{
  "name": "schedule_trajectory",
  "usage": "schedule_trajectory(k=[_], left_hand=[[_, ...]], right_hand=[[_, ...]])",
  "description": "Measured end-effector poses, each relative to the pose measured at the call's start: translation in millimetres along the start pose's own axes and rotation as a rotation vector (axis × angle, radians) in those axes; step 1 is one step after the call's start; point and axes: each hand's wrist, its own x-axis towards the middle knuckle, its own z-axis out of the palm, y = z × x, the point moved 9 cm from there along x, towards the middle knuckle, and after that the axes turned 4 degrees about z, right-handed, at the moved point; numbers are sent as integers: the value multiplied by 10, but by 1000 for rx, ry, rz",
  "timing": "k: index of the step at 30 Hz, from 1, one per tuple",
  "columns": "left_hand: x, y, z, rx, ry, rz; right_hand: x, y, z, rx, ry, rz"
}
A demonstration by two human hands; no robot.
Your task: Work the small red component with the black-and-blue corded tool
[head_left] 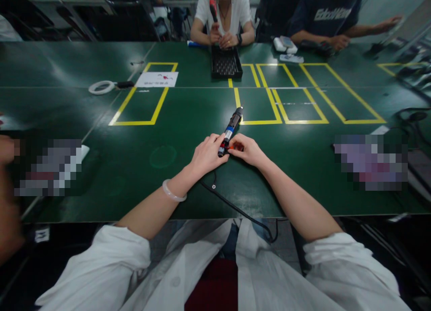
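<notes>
A slim black handheld electric tool (235, 118) lies slanted on the green table, its inside partly bared, with a blue band and a silvery section along the middle. My left hand (208, 155) is closed around its near end from the left side. From the right, my right hand (251, 150) pinches a small red-orange part (238, 146) at that same end; its exact kind is too small to make out. A black cable (235, 207) runs from below my left hand over the table's front edge. Near it shows a small ring terminal (213, 186).
Yellow tape outlines (134, 122) mark the green table (111, 167). Ahead stand a black tray (226, 73), a white sheet (157, 79) and a coiled white cable (101, 87). Blurred-out items lie left and right. Across sit co-workers, one holding a red-and-black tool (213, 9).
</notes>
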Motion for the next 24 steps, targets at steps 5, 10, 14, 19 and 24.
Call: schedule_trajectory(k=[5, 10, 14, 19, 24], left_hand=[[-11, 2, -6, 46, 10, -2], [-20, -3, 4, 52, 19, 7], [-20, -4, 3, 53, 30, 13], [-20, 4, -3, 53, 36, 15], [-21, 20, -6, 70, 29, 8]], right_hand=[[-1, -6, -24, -54, -7, -21], [-8, -3, -19, -46, -26, -28], [-15, -19, -35, -53, -25, -38], [-12, 5, -45, -41, -13, -20], [-3, 79, -55, 71, 19, 42]])
